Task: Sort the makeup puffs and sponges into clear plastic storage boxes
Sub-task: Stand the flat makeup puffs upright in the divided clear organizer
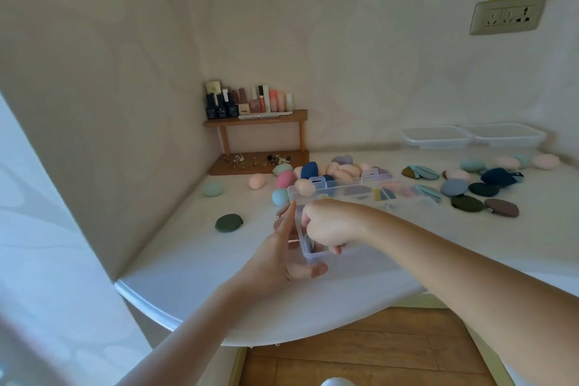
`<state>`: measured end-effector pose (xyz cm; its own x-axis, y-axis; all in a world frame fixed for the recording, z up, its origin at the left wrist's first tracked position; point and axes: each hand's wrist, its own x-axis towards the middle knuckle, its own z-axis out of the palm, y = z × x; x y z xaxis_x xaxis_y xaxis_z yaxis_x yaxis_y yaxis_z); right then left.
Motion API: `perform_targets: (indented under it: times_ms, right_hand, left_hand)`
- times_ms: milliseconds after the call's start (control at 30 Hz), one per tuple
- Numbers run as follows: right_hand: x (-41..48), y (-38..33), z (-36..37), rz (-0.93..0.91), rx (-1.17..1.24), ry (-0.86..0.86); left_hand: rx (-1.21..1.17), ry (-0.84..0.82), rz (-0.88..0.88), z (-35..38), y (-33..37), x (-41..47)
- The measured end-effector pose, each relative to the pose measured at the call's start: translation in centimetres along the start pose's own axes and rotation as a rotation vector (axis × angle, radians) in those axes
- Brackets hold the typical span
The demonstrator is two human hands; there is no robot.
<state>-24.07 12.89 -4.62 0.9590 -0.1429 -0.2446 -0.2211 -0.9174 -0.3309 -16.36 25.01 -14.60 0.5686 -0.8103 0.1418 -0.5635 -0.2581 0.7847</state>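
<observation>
Hands at clear divided box: left hand flat and straight-fingered against its left wall, thumb at the near corner, likely bracing it against sliding; right hand curled down into its nearest compartment over a dark puff, grip or mere press not discernible. Egg sponges heaped behind the box, flat puffs spread to its right, one green puff to its left, all unsorted.

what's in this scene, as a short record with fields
box: clear, divided, partly filled
left hand: straight fingers against box's left wall
right hand: curled inside box's near end, apparently on a dark puff
sponges: loose behind box
puffs: loose right of box; green puff alone at left
tubs: two, back right
shelf: bottles, back corner
</observation>
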Motion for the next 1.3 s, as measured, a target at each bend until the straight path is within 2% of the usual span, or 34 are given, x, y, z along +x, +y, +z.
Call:
perform_targets:
  times_ms: [233,400,500,567,667,733,800,867,1000,1133,1233,1300]
  right_hand:
    - [0.0,0.0,-1.0,-0.038,0.200,-0.144]
    - [-0.4,0.3,-1.5,-0.196,0.076,-0.066]
    - [0.2,1.1,-3.1,-0.234,0.035,0.052]
    - [1.4,1.6,-4.3,-0.255,0.137,0.115]
    - [4.4,1.9,-5.9,-0.268,0.249,0.203]
    - [6.7,1.8,-7.0,-0.235,0.237,0.235]
    - [9.0,1.6,-7.8,-0.207,0.220,0.222]
    - [10.8,1.3,-8.0,-0.195,0.192,0.143]
    - [12.8,0.2,-6.2,-0.289,0.086,-0.044]
    - [13.2,-0.9,-4.4,-0.337,0.093,-0.032]
    - [12.8,-1.0,-3.9,-0.344,0.130,0.005]
    - [12.3,-0.9,-3.6,-0.359,0.170,0.056]
  left_hand:
    - [-0.075,-0.021,0.036,-0.4,0.2,-1.0]
    - [-0.155,-0.073,0.090,-1.2,0.0,-1.1]
    - [-0.222,-0.100,0.060,-3.0,0.0,-0.9]
    - [-0.229,-0.092,0.030,-4.6,-0.2,-0.4]
    - [-0.187,0.055,-0.087,-6.5,-0.8,0.6]
    - [-0.160,0.267,-0.180,-7.5,-1.9,1.9]
    - [-0.022,0.474,-0.241,-9.0,-3.5,3.2]
    - [0.097,0.541,-0.272,-10.0,-4.9,4.1]
    - [0.229,0.494,-0.435,-10.8,-7.2,4.2]
    - [0.239,0.425,-0.595,-12.0,-8.4,2.3]
    - [0.247,0.391,-0.568,-12.2,-8.1,2.0]
    - [0.130,0.391,-0.488,-12.1,-7.4,2.0]
